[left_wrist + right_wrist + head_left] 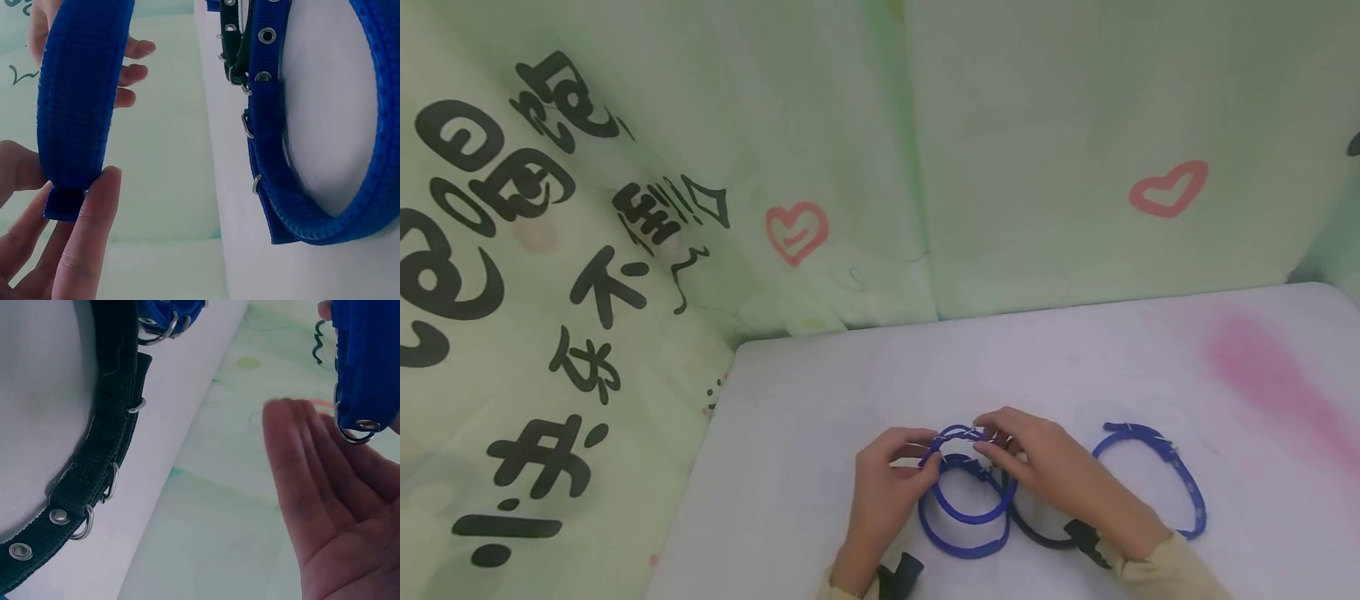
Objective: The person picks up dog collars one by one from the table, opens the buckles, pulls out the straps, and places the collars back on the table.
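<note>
Both hands hold up a blue buckle collar (973, 518) with metal fittings, raised over the table. At its left side my left hand (891, 471) pinches the strap (84, 94) near a small loop, thumb and fingers on either side. My right hand (1037, 454) is at the opposite side, thumb and fingers about the strap; in the right wrist view those fingers look fairly straight beside a D-ring (357, 436). Below lies a second blue collar (350, 228), fastened into a ring. A black collar (119, 394) with eyelets and buckle lies beside it, partly hidden by my right arm.
Another blue collar (1191, 492) lies to the right on the white table (820, 392), which carries a pink patch. Pale green cloth (1037, 150) with hearts and black writing hangs behind and left. Dark camera straps (902, 575) are on the wrists.
</note>
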Motion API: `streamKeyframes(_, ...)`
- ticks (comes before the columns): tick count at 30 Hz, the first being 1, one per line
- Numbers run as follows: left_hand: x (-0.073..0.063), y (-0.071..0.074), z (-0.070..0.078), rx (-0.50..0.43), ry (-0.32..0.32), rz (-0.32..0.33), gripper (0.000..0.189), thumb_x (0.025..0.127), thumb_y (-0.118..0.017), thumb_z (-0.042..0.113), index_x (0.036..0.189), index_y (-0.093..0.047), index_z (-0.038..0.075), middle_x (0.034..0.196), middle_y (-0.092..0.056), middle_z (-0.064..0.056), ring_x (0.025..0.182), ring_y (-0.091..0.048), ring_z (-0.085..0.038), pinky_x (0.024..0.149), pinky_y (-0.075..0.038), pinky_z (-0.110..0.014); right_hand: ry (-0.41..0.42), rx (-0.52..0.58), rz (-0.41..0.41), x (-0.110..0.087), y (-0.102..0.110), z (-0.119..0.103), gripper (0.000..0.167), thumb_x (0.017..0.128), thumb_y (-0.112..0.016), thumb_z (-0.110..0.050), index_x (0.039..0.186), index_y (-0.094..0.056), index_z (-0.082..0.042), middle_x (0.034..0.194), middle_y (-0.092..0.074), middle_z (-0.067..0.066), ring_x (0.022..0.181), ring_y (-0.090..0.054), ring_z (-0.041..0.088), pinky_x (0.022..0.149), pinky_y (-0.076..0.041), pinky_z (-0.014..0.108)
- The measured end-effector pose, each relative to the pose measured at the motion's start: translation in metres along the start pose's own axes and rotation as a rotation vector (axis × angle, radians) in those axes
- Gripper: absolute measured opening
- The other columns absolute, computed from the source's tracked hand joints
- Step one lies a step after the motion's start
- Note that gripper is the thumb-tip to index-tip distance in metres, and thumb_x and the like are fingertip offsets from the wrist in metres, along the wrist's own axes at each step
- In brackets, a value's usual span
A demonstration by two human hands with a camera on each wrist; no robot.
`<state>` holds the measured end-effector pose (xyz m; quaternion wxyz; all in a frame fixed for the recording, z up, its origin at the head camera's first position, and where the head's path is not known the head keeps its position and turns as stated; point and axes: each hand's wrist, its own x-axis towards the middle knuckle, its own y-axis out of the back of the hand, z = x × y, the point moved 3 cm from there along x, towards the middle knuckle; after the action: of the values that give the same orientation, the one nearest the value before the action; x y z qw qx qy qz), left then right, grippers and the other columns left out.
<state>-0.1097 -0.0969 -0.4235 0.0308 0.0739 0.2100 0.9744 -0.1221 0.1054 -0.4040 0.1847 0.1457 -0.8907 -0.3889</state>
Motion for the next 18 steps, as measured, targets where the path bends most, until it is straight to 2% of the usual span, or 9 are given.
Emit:
streamKeyframes(4, 0.001, -0.002, 0.004, -0.001, -0.058, -0.011, 0.024, 0.087, -0.076, 0.009, 0.109, -0.072, 0.015, 0.106, -0.071, 0.000, 0.095, -0.071, -0.015, 0.073, -0.058, -0.017, 0.007, 0.069, -0.040, 0.000, 0.006, 0.003, 0.028, 0.096, -0.067, -0.023, 0.117, -0.066, -0.006, 0.094, -0.069, -0.007, 0.079, -0.064, 0.002, 0.068, -0.057, 0.021)
streamKeyframes(8, 0.004, -0.004, 0.007, -0.035, -0.086, -0.042, 0.023, 0.086, -0.077, 0.010, 0.108, -0.072, 0.015, 0.105, -0.071, -0.001, 0.093, -0.071, -0.014, 0.072, -0.058, -0.018, -0.002, 0.109, -0.057, -0.003, 0.013, 0.007, 0.028, 0.095, -0.067, -0.024, 0.117, -0.066, -0.006, 0.093, -0.070, -0.008, 0.079, -0.065, 0.001, 0.068, -0.057, 0.021)
streamKeyframes(13, 0.006, -0.008, 0.010, -0.074, -0.091, -0.071, 0.024, 0.086, -0.078, 0.010, 0.109, -0.072, 0.014, 0.106, -0.071, -0.002, 0.094, -0.072, -0.015, 0.072, -0.059, -0.020, 0.008, 0.132, -0.034, -0.007, 0.018, 0.012, 0.025, 0.094, -0.069, -0.020, 0.115, -0.068, -0.007, 0.098, -0.071, -0.005, 0.082, -0.066, 0.003, 0.070, -0.058, 0.021)
streamKeyframes(18, 0.007, -0.012, 0.013, -0.065, -0.052, -0.088, 0.028, 0.087, -0.078, 0.016, 0.113, -0.070, 0.015, 0.111, -0.070, 0.001, 0.096, -0.071, -0.014, 0.073, -0.058, -0.018, -0.013, 0.130, -0.012, -0.010, 0.021, 0.016, 0.022, 0.094, -0.068, -0.017, 0.115, -0.068, -0.009, 0.099, -0.071, -0.005, 0.083, -0.064, 0.002, 0.068, -0.058, 0.020)
